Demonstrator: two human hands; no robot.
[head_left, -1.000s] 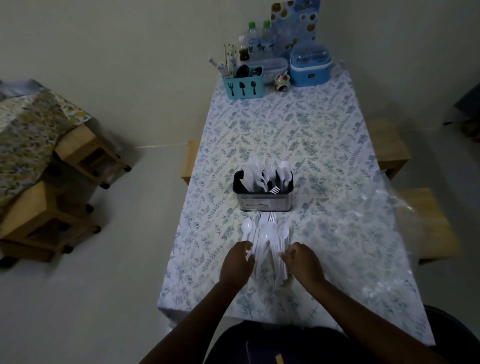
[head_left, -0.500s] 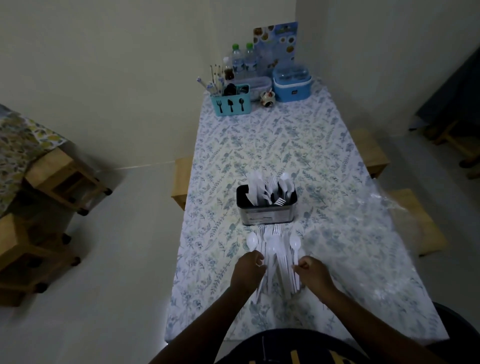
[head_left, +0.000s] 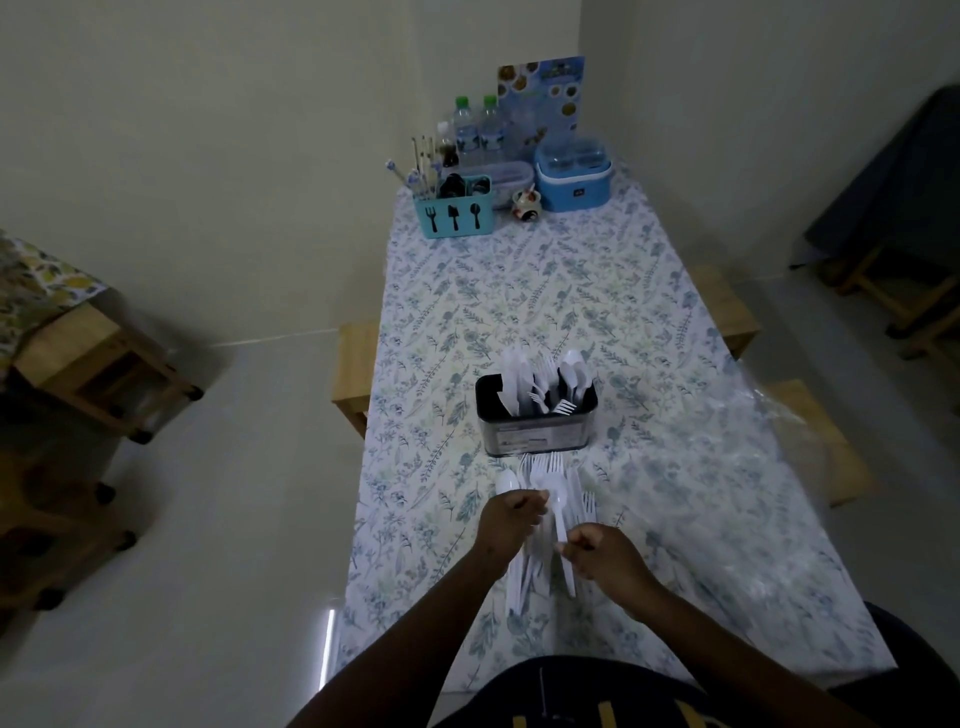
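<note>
Right grip (head_left: 597, 556): thumb and forefinger pinch the handle of a white plastic spoon (head_left: 559, 500), whose bowl points away from the person. The other fingers are curled, the wrist is low over the table, and the forearm enters from the lower right.

Left grip (head_left: 511, 522): fingers are curled round the handle of a second white plastic spoon (head_left: 506, 483), whose bowl shows just beyond the knuckles. The forearm enters from the lower centre.

Both grips sit over a loose pile of white plastic forks and spoons (head_left: 545, 467). It lies lengthwise on the floral-clothed table (head_left: 519, 291), near the person's edge.

Just beyond the pile stands a rectangular metal caddy with a black interior (head_left: 537, 441). White plastic cutlery stands upright in it: knives (head_left: 514, 374) at the left, forks (head_left: 543, 371) in the middle, spoons (head_left: 574, 364) at the right. Whether dividers separate them cannot be told.

At the far end of the table stands a turquoise plastic caddy printed with black cutlery silhouettes (head_left: 454, 218). It holds thin sticks and dark items too small to identify. Beside it are a clear lidded box (head_left: 511, 179) and a blue lidded plastic container (head_left: 571, 182), their contents indistinct. Two green-capped water bottles (head_left: 478, 130) stand behind.
</note>
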